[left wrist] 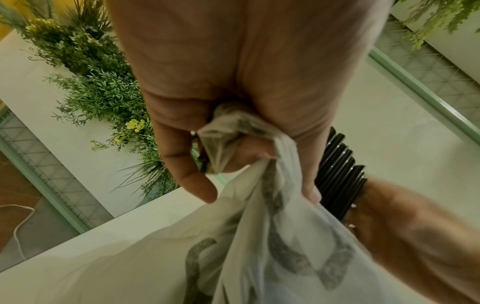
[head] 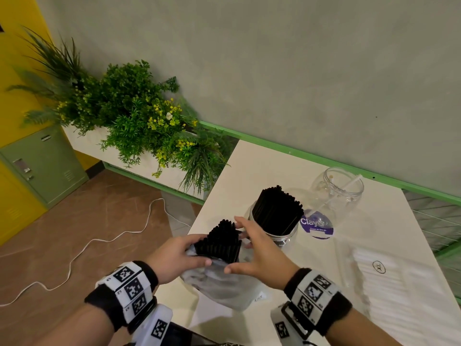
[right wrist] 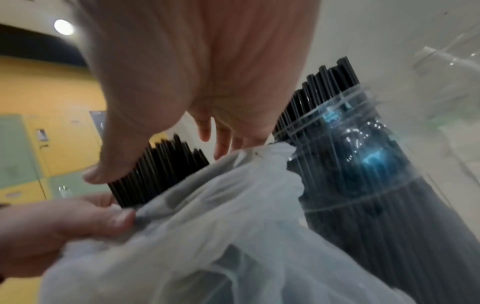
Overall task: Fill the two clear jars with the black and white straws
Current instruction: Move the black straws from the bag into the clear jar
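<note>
A bundle of black straws (head: 222, 242) sticks out of a thin white plastic bag (head: 224, 288) at the table's near left. My left hand (head: 179, 255) grips the bag's bunched edge (left wrist: 228, 131) beside the bundle. My right hand (head: 249, 245) is spread round the bundle's right side, its thumb (right wrist: 109, 160) lying against the straws (right wrist: 161, 164) and its fingers straight. Just behind stands a clear jar (head: 282, 236) packed with black straws (head: 277, 213). A second clear jar (head: 336, 193) farther right holds a white straw or two.
A clear pack of white straws (head: 389, 278) marked XL lies on the white table (head: 262, 166) at the right. A round purple label (head: 316, 224) sits between the jars. Plants (head: 139, 116) fill a planter left of the table; a white cable (head: 74, 255) runs across the floor.
</note>
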Available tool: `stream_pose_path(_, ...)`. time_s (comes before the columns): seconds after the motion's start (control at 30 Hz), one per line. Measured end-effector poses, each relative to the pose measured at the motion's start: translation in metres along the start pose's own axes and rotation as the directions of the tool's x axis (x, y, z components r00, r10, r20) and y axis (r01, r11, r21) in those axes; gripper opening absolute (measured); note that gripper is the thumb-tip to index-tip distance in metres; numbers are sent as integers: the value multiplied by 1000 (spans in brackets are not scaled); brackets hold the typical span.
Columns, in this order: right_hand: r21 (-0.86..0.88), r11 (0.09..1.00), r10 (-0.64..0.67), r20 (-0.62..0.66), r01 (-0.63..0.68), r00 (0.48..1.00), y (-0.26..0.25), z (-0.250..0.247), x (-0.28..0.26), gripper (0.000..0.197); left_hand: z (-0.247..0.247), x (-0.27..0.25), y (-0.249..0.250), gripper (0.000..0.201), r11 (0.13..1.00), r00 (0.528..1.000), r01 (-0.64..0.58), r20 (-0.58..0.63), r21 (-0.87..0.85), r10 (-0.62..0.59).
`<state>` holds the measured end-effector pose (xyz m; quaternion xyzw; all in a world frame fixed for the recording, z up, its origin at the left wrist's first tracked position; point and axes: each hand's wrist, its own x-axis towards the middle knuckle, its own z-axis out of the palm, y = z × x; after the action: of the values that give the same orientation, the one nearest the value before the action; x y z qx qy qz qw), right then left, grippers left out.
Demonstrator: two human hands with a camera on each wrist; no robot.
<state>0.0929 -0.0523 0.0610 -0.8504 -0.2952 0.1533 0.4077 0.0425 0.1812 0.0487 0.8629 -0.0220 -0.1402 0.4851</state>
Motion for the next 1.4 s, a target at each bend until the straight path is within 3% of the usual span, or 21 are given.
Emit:
stream_pose_path(0.07,-8,1000,17,-8,-17,1000,6,7,5,100,2,1,1,41,1000,1000,-4,12,6,4)
stream_pose_path(0.2,60,998,-7,-46,10,999,13,15,14,75,7,0,2,39,1000,1000,0,-1,19,0)
stream_pose_path(0.47,-44,995,-91,-128,86,988,4,8,18,55,17,-2,5,26,999,994,-33,-100,-8,32)
stream_pose_path(0.63,-108,992,-90,-222,67,971,10,16,17,52,19,0,0,58,1000,994,-9,-111,-23,6)
stream_pose_path(0.73,-127,991,-81,-285,46,955,10,19,16,49,17,1,-3,55,1000,993,2,-117,-6,-3)
stream_pose_path(0.87,-47,999,-1,-259,-12,966,6,16,15,37,14,1,-6,59,1000,993,20,-115,-3,-21)
stream_pose_path(1.07,167,982,133,-251,-93,959,7,25,12,36,15,0,-6,42,1000,991,12,-133,-6,-12)
stream_pose_path(1.2,179,982,100,-216,-62,971,8,25,14,24,13,-2,-6,44,1000,992,1,-130,-6,-2)
stream_pose_path(1.3,217,975,94,-231,-43,968,7,19,14,24,11,-3,-7,56,1000,993,-5,-121,-13,4)
stream_pose_path(1.4,312,950,108,-266,-20,958,-4,11,11,16,10,-2,-7,55,1000,993,-10,-116,-14,8)
